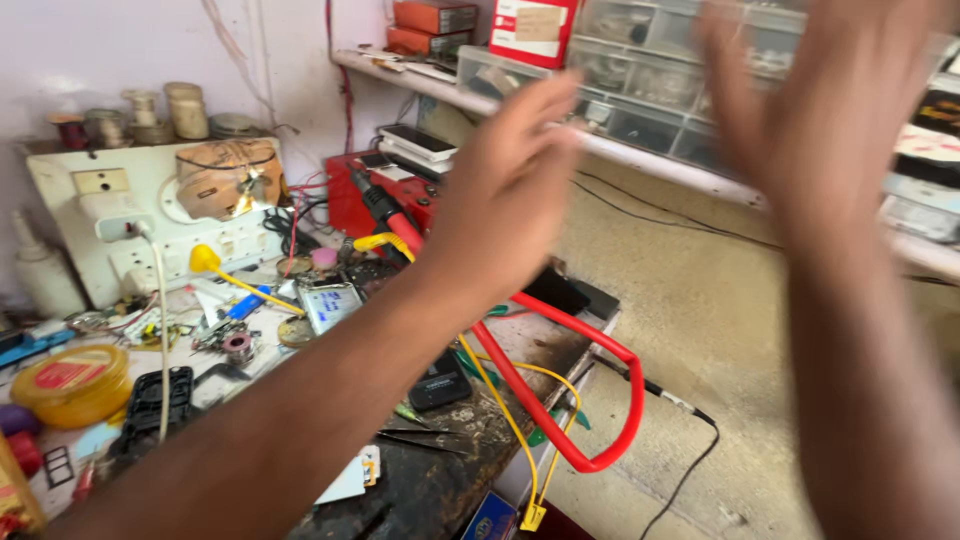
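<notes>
My left hand (510,185) is raised in front of me, fingers straight and together, palm toward the right, holding nothing. My right hand (830,110) is lifted higher at the upper right, blurred, fingers spread and empty. Both hover in the air above a cluttered repair bench (470,440). Below my left forearm lie a dark phone (440,385), a red cable loop (600,400) and a yellow wire (510,415). Neither hand touches anything.
A white switchboard (130,230) stands at the back left with a roll of tape (228,175) on it. A yellow tape reel (70,385), a black phone frame (160,400) and a small screen (328,303) lie on the bench. Drawer boxes (640,80) line the shelf.
</notes>
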